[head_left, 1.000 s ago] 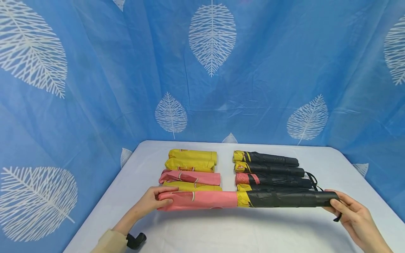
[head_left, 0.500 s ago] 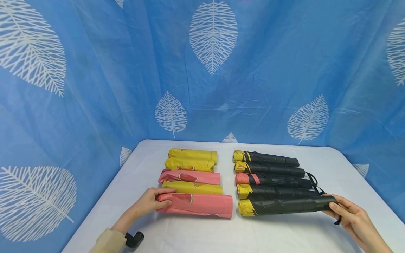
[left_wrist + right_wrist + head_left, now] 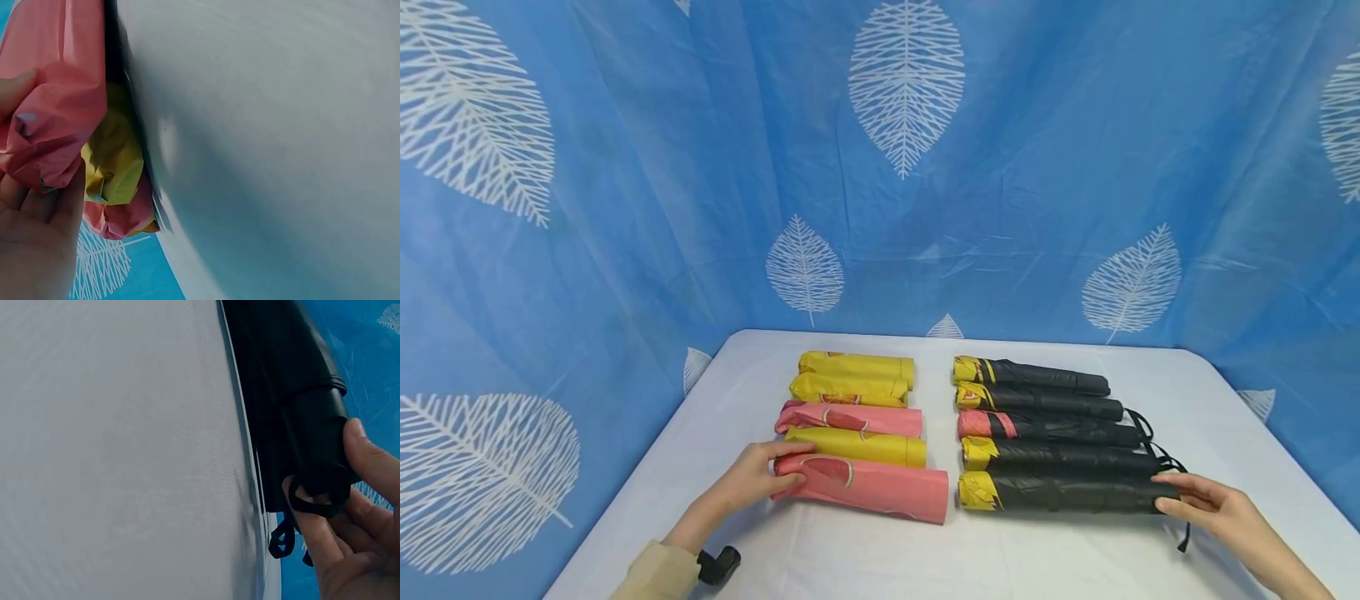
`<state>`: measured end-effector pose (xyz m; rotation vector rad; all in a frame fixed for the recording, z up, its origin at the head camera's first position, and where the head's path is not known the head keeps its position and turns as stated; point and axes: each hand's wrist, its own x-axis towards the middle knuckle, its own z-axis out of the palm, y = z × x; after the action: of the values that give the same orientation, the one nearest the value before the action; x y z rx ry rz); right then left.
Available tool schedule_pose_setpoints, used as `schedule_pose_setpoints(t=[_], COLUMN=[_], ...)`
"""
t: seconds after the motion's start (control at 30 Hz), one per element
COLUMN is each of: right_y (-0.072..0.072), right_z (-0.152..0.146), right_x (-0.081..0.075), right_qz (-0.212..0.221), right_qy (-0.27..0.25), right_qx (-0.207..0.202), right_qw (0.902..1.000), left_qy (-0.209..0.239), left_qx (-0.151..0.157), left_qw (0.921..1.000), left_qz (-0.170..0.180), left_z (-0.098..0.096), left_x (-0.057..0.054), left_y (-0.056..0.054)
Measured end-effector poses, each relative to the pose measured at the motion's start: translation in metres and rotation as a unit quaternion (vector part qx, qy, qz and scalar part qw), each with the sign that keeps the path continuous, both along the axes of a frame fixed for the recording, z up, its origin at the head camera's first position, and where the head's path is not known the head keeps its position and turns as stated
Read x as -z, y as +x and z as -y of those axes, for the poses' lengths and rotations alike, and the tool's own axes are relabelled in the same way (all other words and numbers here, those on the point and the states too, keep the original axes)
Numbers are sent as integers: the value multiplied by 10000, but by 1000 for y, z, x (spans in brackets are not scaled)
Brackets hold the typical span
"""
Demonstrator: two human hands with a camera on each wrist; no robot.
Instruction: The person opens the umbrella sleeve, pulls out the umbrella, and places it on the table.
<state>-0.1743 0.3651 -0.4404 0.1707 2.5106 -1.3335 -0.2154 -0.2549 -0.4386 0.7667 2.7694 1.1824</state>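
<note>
In the head view my left hand [image 3: 752, 479] pinches the left end of a pink umbrella sleeve [image 3: 880, 487], thumb on the near side. That sleeve slants, its right end lower and closer to me. The left wrist view shows its gathered pink end [image 3: 56, 119] between thumb and fingers. On the right, my right hand [image 3: 1213, 504] holds the strap end of a folded black umbrella [image 3: 1075, 493] with a yellow end. In the right wrist view the thumb and fingers sit on opposite sides of the black umbrella [image 3: 315, 425], whose strap loop [image 3: 312, 506] hangs over the fingers.
Behind the pink sleeve lie several yellow and pink sleeves [image 3: 857, 367] in a column on the white table [image 3: 865, 558]. Several folded black umbrellas [image 3: 1045, 402] form a matching column at right, some with loose straps [image 3: 1142, 425]. A blue leaf-print curtain [image 3: 1015, 208] surrounds the table.
The sleeve and umbrella, end to end and raised a second ago, are now apart with a gap between them. Both have come lower and nearer me; the sleeve's right end has tilted down.
</note>
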Motion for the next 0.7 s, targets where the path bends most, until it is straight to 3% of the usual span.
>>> schedule_pose_setpoints(t=[0.4, 0.53, 0.7], right_y=[2, 0, -4], right_z=[1, 1, 3], right_x=[3, 0, -4], right_qz=[-654, -900, -832], right_qy=[1312, 1623, 1886], right_qx=[-368, -557, -706], right_qw=[9885, 9810, 9760], left_qy=[7, -3, 57], left_qx=[-154, -179, -168], left_qw=[9984, 9980, 9977], left_qz=[551, 602, 648], left_z=[4, 6, 7], left_x=[-2, -8, -16], left_y=[2, 1, 3])
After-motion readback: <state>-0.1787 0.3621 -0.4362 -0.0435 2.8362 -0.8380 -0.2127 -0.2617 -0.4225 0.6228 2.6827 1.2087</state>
